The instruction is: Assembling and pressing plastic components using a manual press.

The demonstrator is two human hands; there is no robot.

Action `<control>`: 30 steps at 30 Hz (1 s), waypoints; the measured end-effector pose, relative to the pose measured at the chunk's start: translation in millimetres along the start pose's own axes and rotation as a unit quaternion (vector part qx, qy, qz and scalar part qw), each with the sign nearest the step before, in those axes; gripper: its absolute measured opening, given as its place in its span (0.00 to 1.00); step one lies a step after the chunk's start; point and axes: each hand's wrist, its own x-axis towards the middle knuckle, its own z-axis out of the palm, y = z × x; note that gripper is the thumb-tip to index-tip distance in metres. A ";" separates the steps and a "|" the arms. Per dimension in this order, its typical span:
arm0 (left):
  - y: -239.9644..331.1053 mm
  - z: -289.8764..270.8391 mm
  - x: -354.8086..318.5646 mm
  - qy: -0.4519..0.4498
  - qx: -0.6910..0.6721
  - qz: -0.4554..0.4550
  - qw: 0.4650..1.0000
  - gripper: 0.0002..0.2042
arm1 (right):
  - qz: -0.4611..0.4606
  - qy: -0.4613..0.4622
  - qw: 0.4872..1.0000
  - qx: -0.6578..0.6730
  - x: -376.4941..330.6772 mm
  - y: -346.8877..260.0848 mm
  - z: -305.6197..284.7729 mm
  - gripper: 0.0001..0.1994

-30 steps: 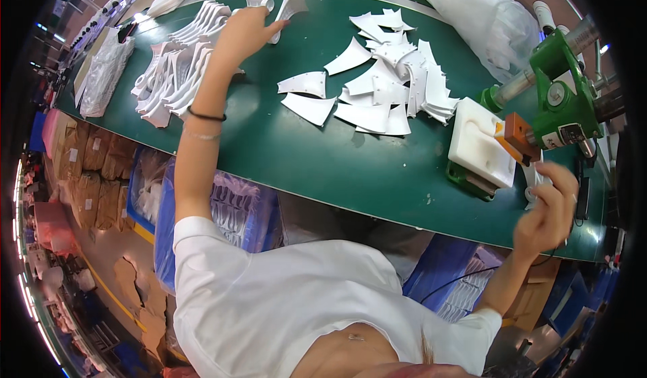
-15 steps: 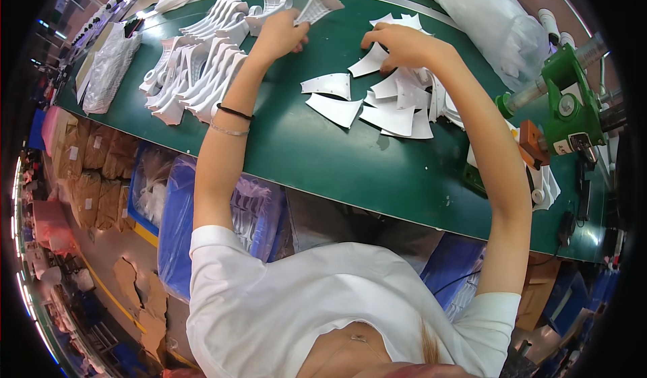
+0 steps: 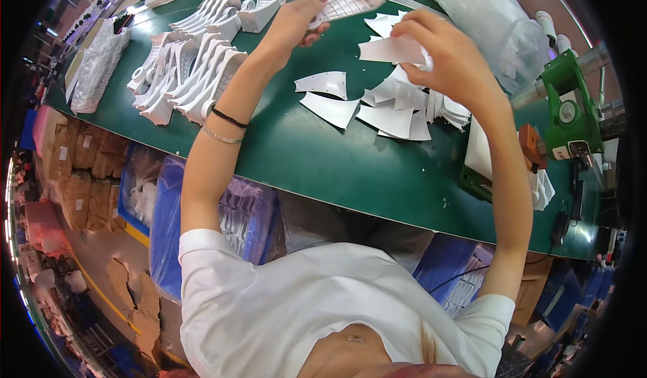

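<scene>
My left hand (image 3: 300, 23) grips a white ribbed plastic part (image 3: 354, 2) by its narrow end, raised above the far side of the green table. To its right, my right hand (image 3: 450, 53) has thumb and fingers closed on a thin, curved white plastic panel (image 3: 389, 50). Below that hand lies a loose pile of similar white panels (image 3: 389, 116), with two more panels (image 3: 323, 84) just left of it. Left of my left arm, several white ribbed parts (image 3: 185, 75) stand nested in rows, and another white part (image 3: 261, 11) sits behind them.
A green clamp-like fixture (image 3: 569, 112) with an orange block (image 3: 532, 146) stands at the table's right. Clear plastic bags lie at the back right (image 3: 482, 21) and far left (image 3: 101, 65). Blue lined bins (image 3: 172, 226) are below the table's near edge (image 3: 323, 201).
My left hand has moved right with the ribbed part, away from the part behind the rows. My right hand has lifted a panel off the table and shifted right.
</scene>
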 end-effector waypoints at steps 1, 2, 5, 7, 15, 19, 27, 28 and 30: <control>6.3 3.9 -3.4 -0.042 0.028 -0.005 0.999 0.22 | 0.000 -0.003 1.000 -0.001 -5.4 -7.0 -10.5 0.19; 8.6 9.0 -6.0 -0.084 0.057 -0.010 0.995 0.23 | -0.012 0.042 0.999 -0.030 -10.2 -12.9 -20.5 0.19; 8.5 34.7 -21.4 -0.084 0.085 -0.015 0.993 0.31 | -0.037 0.098 0.991 -0.084 -21.1 -16.9 -24.2 0.19; 6.3 48.5 -31.0 -0.114 0.076 0.007 0.991 0.33 | -0.049 0.111 0.987 -0.108 -28.2 -18.5 -21.0 0.19; 15.7 66.2 -51.6 -0.205 0.049 0.019 0.977 0.27 | -0.031 0.122 0.979 -0.159 -51.7 -26.5 -10.5 0.15; 8.1 65.8 -49.2 -0.222 0.058 0.023 0.973 0.23 | -0.026 0.130 0.980 -0.149 -55.5 -26.2 -5.9 0.16; 5.1 65.3 -48.4 -0.252 0.135 0.114 0.951 0.16 | -0.030 0.160 0.976 -0.145 -66.0 -26.1 5.6 0.17; 3.7 66.3 -49.7 -0.255 0.136 0.113 0.951 0.16 | -0.030 0.166 0.975 -0.144 -67.8 -27.0 5.9 0.18; 3.3 68.3 -53.3 -0.247 0.147 0.140 0.948 0.16 | 0.012 0.167 0.978 -0.127 -69.6 -37.5 -3.9 0.20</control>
